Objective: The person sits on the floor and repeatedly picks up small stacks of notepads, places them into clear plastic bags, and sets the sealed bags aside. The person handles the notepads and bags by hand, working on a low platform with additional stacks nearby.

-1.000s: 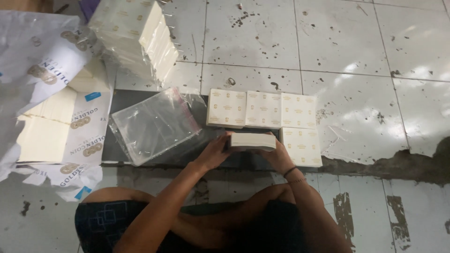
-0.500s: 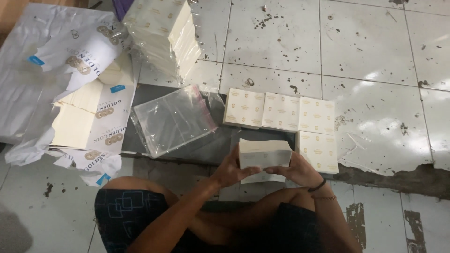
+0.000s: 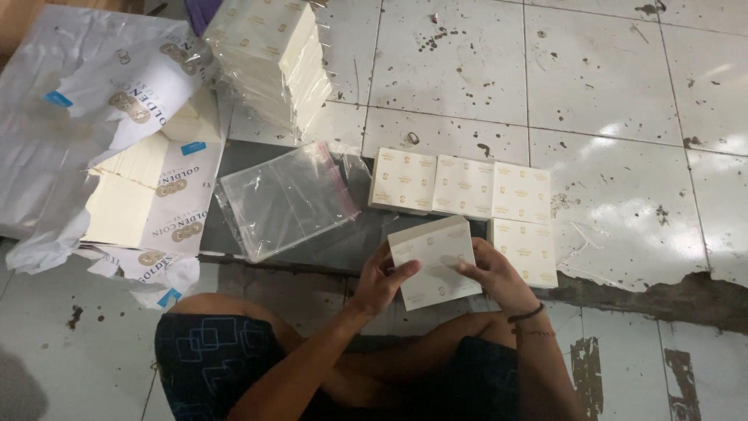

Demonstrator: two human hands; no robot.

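Observation:
Both hands hold one cream stack of square paper napkins [image 3: 435,261] lifted above the floor, tilted toward me. My left hand [image 3: 379,282] grips its left edge; my right hand [image 3: 494,274] holds its right side, a dark band at the wrist. Just beyond it, several similar cream stacks [image 3: 460,185] lie side by side on the tiled floor, with one more [image 3: 527,251] at the right of my hands.
A pile of clear plastic bags [image 3: 284,199] lies left of the stacks. Farther left, opened white wrappers [image 3: 93,101] hold cream paper [image 3: 117,209]. A tall wrapped bundle of stacks [image 3: 269,58] stands at the back. Cracked dark flooring [image 3: 662,300] runs along the right.
The stack rose from the floor row toward me and tilted up. The camera view shifted, so the floor items sit higher and farther left.

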